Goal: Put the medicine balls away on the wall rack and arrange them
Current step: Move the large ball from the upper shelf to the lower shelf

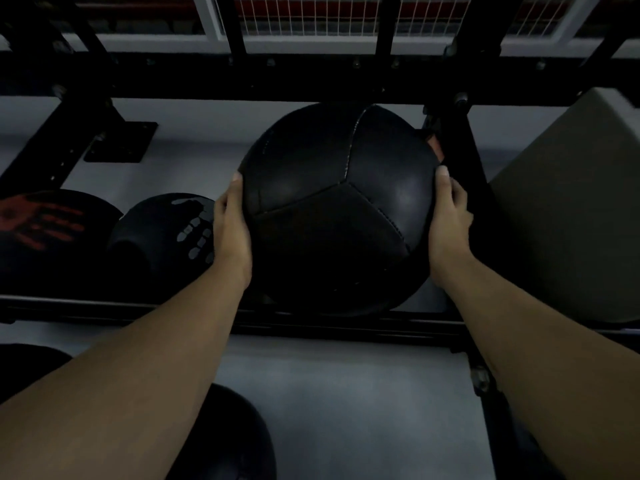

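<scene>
A large black stitched medicine ball sits between my two hands at the right end of the black rack rails. My left hand grips its left side and my right hand grips its right side, thumbs on top. Whether the ball rests on the rails or is carried I cannot tell. To its left on the same tier sit a black ball with a grey handprint and a black ball with a red handprint.
A black rack upright stands close behind my right hand. A beige padded box is at the right. Another dark ball lies on a lower tier near the bottom. Grey floor shows below, and a white mesh panel is at the top.
</scene>
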Tool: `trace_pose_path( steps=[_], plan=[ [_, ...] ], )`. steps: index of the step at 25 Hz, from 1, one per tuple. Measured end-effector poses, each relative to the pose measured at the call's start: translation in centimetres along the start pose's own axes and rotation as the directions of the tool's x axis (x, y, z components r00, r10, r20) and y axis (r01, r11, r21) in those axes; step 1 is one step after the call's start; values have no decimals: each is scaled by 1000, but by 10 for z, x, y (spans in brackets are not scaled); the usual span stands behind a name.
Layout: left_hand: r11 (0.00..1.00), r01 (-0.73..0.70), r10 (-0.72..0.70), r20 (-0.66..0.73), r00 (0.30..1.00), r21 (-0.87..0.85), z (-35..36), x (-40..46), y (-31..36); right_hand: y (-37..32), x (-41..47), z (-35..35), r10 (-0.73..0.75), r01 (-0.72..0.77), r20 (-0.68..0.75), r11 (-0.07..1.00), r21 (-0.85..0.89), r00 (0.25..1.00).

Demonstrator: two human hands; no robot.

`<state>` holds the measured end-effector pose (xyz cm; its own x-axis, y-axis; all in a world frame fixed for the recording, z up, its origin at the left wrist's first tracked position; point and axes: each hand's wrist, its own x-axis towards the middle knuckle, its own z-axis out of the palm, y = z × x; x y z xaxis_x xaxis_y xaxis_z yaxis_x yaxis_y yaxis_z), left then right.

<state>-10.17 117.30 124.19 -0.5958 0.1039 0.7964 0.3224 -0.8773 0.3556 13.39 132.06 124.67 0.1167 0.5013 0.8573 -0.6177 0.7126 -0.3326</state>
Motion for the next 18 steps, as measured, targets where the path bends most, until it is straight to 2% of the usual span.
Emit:
trace_pose_path(
  steps=[2,4,6,8,13,18],
  plan=[
    [998,53,-50,102,993,-28,-10,11,-2,-11,-6,-3,46,-48,66,999,25,997],
    [999,16,-12,135,991,-29,-4,-6,15,-16,-17,-9,33,-39,75,996,76,997],
    [997,-80,80,99,992,-7,6,-31,39,-26,-29,-15,-17,15,21,996,85,1000],
    [994,-109,112,109,988,-28,14,-42,59,-40,-37,-21,-31,32,-12,994,103,999],
    [994,-95,102,117,988,-60,19,-79,79,-75,-63,-47,-54,56,-38,995,76,998],
    [998,10,-5,67,998,-68,13,-139,94,-113,-94,-84,-8,8,6,998,68,1000]
  ],
)
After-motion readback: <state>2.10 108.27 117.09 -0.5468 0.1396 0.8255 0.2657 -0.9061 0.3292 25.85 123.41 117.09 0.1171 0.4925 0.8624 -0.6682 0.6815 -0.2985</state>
